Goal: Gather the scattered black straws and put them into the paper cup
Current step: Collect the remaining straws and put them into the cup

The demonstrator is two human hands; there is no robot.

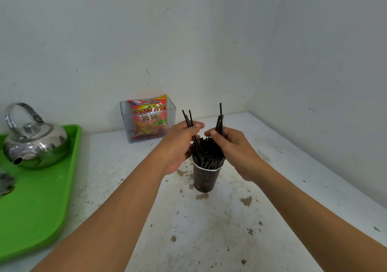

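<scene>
A dark paper cup (205, 179) stands upright on the white table, packed with a bundle of black straws (207, 153) that fan out above its rim. My left hand (179, 143) is just left of the cup and grips a few black straws (188, 118) that stick up past my fingers. My right hand (234, 148) is just right of the cup and grips a few more straws (220, 117), also pointing up. Both hands hover over the cup's mouth, thumbs nearly touching.
A green tray (39, 204) at the left carries a steel kettle (34, 143). A clear plastic box (171, 112) with a French fries snack bag (149, 117) stands at the back against the wall. The stained table (209, 229) ends at walls behind and right.
</scene>
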